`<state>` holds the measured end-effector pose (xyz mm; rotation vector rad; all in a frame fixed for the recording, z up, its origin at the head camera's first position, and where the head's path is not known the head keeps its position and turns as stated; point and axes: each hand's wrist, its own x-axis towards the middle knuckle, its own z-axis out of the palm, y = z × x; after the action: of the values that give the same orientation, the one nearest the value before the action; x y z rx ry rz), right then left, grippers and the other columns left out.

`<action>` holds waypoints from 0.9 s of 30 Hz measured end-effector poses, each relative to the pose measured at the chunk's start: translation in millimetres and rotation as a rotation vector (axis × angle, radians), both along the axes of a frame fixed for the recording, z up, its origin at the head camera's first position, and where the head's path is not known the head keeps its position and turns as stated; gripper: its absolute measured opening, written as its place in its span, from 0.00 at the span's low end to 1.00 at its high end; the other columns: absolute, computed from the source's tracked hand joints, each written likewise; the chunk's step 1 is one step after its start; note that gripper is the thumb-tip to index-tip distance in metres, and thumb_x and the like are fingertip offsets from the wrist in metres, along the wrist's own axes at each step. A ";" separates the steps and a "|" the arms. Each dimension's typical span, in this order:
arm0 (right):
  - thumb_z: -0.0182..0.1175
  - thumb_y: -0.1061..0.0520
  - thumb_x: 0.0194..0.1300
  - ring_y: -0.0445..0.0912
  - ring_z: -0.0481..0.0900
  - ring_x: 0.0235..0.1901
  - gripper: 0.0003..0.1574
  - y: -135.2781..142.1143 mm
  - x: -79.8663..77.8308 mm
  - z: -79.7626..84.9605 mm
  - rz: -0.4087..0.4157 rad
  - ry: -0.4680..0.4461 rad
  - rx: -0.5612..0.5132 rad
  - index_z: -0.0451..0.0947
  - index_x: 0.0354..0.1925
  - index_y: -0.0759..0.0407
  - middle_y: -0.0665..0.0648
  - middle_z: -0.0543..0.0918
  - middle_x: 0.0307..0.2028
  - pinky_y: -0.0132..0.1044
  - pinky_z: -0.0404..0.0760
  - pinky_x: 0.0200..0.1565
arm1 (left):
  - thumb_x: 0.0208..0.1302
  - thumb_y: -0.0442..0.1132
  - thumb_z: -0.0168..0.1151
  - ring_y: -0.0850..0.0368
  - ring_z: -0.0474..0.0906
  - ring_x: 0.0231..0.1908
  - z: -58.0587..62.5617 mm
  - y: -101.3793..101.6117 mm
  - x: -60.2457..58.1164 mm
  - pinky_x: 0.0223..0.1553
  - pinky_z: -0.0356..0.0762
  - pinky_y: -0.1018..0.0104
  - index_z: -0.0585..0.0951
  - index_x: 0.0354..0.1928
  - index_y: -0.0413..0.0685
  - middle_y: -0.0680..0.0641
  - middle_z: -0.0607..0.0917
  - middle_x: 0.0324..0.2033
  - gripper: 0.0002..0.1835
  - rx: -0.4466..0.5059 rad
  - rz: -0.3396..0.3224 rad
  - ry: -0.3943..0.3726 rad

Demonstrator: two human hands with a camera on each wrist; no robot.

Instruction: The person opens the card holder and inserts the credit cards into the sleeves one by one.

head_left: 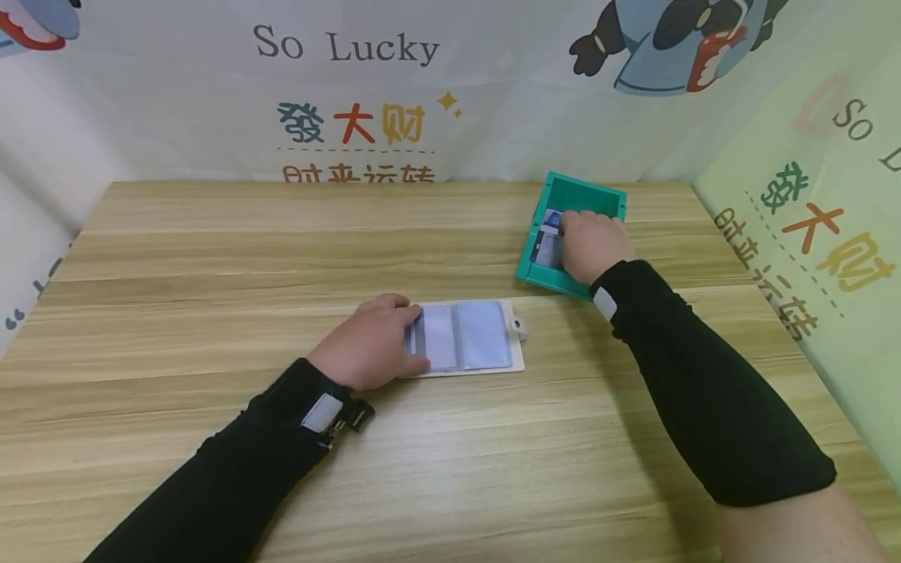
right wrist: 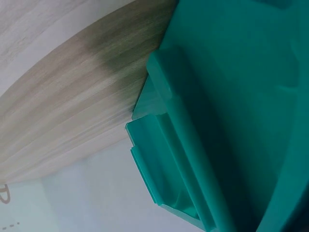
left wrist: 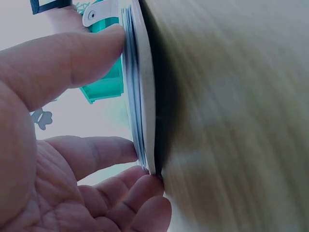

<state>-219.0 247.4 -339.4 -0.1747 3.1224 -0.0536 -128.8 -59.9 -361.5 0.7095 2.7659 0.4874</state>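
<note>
A small card holder (head_left: 483, 335) with clear sleeves and a snap tab (head_left: 518, 328) lies opened flat on the table. My left hand (head_left: 371, 342) holds it at its left part; in the left wrist view the thumb (left wrist: 91, 55) touches the sleeve edges and the fingers touch the opposite end. At the back right, my right hand (head_left: 597, 244) reaches into a green box (head_left: 536, 275). Printed cards (head_left: 548, 242) lie inside the box beside that hand. Its fingertips are hidden, and the right wrist view shows only the box wall (right wrist: 193, 154), not the hand.
The wood-grain table (head_left: 176, 313) runs back to a white printed cloth (head_left: 211, 86). Another printed cloth (head_left: 809, 188) hangs along the right edge. The green box stands near the table's back edge, beyond the card holder.
</note>
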 end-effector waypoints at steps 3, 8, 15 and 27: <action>0.45 0.64 0.67 0.55 0.72 0.38 0.15 1.1 -0.5 0.9 0.000 -0.006 -0.033 0.73 0.49 0.66 0.65 0.78 0.41 0.54 0.72 0.45 | 0.51 0.54 0.69 0.46 0.65 0.51 0.3 0.0 0.3 0.53 0.70 0.52 0.70 0.62 0.38 0.37 0.67 0.60 0.40 0.000 -0.002 0.003; 0.46 0.64 0.66 0.55 0.73 0.41 0.15 3.8 -0.8 4.8 0.000 -0.027 -0.138 0.74 0.49 0.66 0.66 0.78 0.44 0.55 0.73 0.48 | 0.51 0.54 0.68 0.46 0.65 0.51 0.4 0.2 0.7 0.52 0.70 0.52 0.70 0.62 0.38 0.38 0.68 0.60 0.40 -0.007 -0.003 0.009; 0.46 0.62 0.69 0.54 0.73 0.40 0.13 7.3 2.5 7.6 0.006 0.038 -0.278 0.73 0.46 0.66 0.65 0.78 0.43 0.51 0.74 0.46 | 0.50 0.55 0.68 0.45 0.65 0.51 1.3 0.0 0.9 0.52 0.70 0.51 0.71 0.62 0.39 0.39 0.69 0.59 0.40 -0.015 0.006 0.025; 0.41 0.60 0.70 0.51 0.72 0.37 0.25 1.6 20.2 22.8 -0.119 0.223 -0.646 0.58 0.64 0.60 0.63 0.74 0.47 0.46 0.75 0.35 | 0.51 0.56 0.67 0.44 0.64 0.52 1.1 -0.6 0.6 0.53 0.68 0.50 0.71 0.62 0.40 0.38 0.69 0.60 0.40 -0.029 0.001 0.031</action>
<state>-198.8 249.0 -316.6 0.0052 3.1967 -1.1129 -128.3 -60.5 -360.4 0.7155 2.7966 0.4387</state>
